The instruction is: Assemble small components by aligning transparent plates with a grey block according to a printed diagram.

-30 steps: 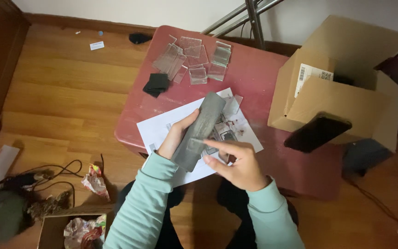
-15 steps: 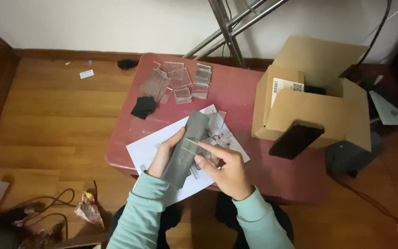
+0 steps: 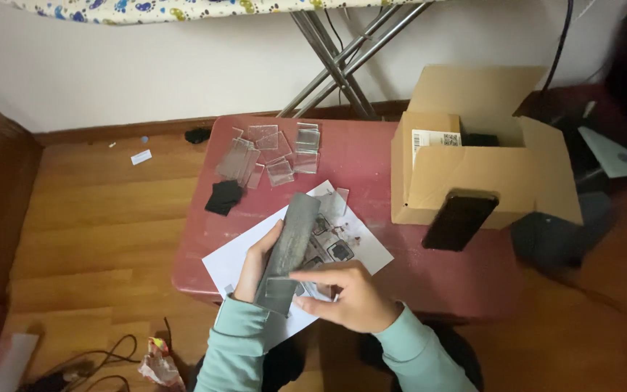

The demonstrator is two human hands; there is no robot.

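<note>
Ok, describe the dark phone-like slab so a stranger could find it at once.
Start at the red table, then its right side, where an open cardboard box sits. The black slab leans against the box's front wall, the only dark glossy rectangle there.

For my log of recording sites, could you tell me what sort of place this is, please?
Probably a room in a home: a wooden floor, a low red table against a plain wall, and an ironing board on metal legs behind it, with an open cardboard box.
</note>
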